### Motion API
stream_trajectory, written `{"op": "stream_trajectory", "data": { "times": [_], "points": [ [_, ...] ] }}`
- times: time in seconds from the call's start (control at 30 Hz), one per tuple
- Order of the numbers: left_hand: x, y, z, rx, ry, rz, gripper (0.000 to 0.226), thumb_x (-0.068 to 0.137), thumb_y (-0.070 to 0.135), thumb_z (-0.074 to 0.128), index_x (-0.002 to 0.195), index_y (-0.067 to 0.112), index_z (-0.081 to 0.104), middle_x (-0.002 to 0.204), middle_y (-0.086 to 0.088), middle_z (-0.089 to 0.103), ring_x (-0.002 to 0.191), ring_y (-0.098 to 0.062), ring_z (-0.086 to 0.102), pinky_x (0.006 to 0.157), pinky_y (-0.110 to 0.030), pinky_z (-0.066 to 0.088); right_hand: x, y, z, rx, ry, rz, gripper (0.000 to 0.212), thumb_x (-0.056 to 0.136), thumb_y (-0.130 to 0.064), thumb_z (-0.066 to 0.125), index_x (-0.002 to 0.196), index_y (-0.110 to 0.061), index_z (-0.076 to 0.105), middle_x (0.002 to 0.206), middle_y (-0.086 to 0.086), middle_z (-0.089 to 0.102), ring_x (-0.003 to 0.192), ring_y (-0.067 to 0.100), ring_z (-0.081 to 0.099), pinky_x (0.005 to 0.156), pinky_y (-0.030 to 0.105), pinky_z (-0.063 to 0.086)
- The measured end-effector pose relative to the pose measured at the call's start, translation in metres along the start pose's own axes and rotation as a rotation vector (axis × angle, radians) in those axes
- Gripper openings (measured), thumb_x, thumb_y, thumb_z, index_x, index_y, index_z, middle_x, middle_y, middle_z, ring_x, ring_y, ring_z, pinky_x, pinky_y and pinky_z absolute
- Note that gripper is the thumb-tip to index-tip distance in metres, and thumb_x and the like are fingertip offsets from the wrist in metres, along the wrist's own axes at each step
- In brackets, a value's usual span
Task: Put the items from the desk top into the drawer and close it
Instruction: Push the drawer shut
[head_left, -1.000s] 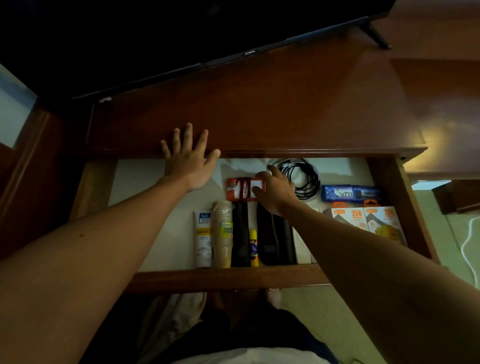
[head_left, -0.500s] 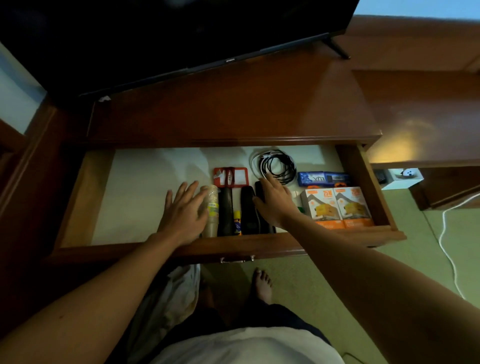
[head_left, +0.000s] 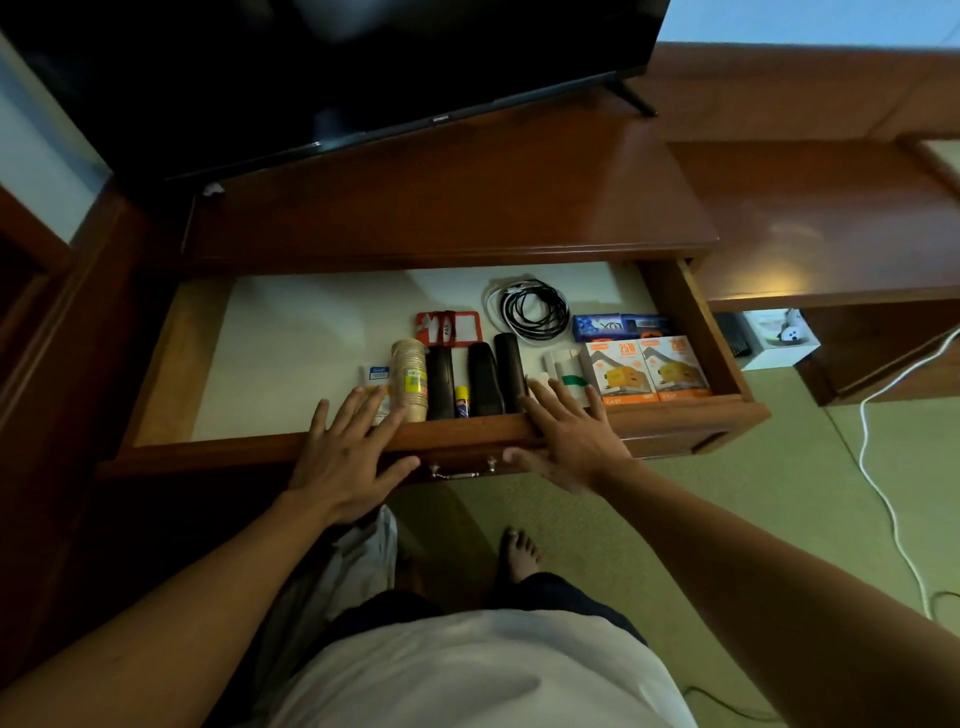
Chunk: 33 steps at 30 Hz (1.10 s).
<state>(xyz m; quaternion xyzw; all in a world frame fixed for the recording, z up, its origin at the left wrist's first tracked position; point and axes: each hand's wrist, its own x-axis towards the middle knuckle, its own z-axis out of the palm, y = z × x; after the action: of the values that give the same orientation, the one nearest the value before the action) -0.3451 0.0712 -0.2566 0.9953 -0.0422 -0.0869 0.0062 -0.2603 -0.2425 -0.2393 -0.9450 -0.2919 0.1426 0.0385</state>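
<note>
Loading looks complete: the desk top (head_left: 467, 208) is bare, the items lie in the drawer (head_left: 696, 415). We rest left hand (head_left: 348, 457) and right hand (head_left: 566, 441) on its front, fingers straight, gripping nothing. Next, we push evenly.

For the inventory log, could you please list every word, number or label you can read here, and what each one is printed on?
"25W": on each of the two orange-and-white boxes at the drawer's right.
"XO": apparently, on the blue packet behind them; not sharp.
Red tag: letters too blurred to read.
White tube, paper cup stack: labels too small.
TV: bezel logo illegible.
</note>
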Motion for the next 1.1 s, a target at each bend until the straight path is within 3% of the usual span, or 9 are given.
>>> {"op": "stream_trajectory", "data": {
  "times": [0.1, 0.2, 0.53, 1.1],
  "points": [
    [0.001, 0.000, 0.001, -0.018, 0.029, -0.031, 0.089, 0.085, 0.082, 0.004, 0.159, 0.031, 0.002, 0.168, -0.003, 0.000, 0.154, -0.024, -0.003, 0.121, -0.057, -0.001, 0.000, -0.001, 0.003, -0.058, -0.016, 0.029, 0.098, 0.088, -0.079, 0.028, 0.158, -0.019, -0.006, 0.165, 0.006, -0.016, 0.150, 0.030, -0.019, 0.117, 0.063, -0.008],
    [0.003, 0.001, 0.003, -0.012, 0.051, -0.051, 0.096, 0.084, 0.083, 0.006, 0.159, 0.024, -0.005, 0.166, -0.005, -0.009, 0.153, -0.024, -0.008, 0.121, -0.056, -0.003, 0.001, -0.004, 0.003, -0.080, -0.002, 0.050, 0.093, 0.094, -0.069, 0.032, 0.157, -0.016, -0.011, 0.164, 0.009, -0.020, 0.148, 0.032, -0.022, 0.118, 0.063, -0.007],
    [0.006, 0.004, 0.002, 0.010, 0.019, -0.072, 0.104, 0.088, 0.079, 0.023, 0.151, 0.010, -0.025, 0.161, -0.013, -0.029, 0.149, -0.027, -0.024, 0.121, -0.054, -0.010, 0.005, 0.000, 0.008, -0.090, -0.011, 0.048, 0.094, 0.094, -0.071, 0.027, 0.157, -0.015, -0.014, 0.161, 0.011, -0.025, 0.147, 0.035, -0.026, 0.116, 0.066, -0.007],
    [0.027, -0.004, -0.018, -0.028, -0.139, -0.119, 0.104, 0.092, 0.073, 0.029, 0.148, 0.010, -0.033, 0.155, -0.012, -0.039, 0.145, -0.027, -0.032, 0.120, -0.052, -0.014, 0.031, -0.002, -0.003, -0.142, -0.033, 0.049, 0.091, 0.096, -0.067, 0.029, 0.156, -0.011, -0.010, 0.162, 0.015, -0.021, 0.146, 0.036, -0.025, 0.113, 0.064, -0.016]
  ]
}}
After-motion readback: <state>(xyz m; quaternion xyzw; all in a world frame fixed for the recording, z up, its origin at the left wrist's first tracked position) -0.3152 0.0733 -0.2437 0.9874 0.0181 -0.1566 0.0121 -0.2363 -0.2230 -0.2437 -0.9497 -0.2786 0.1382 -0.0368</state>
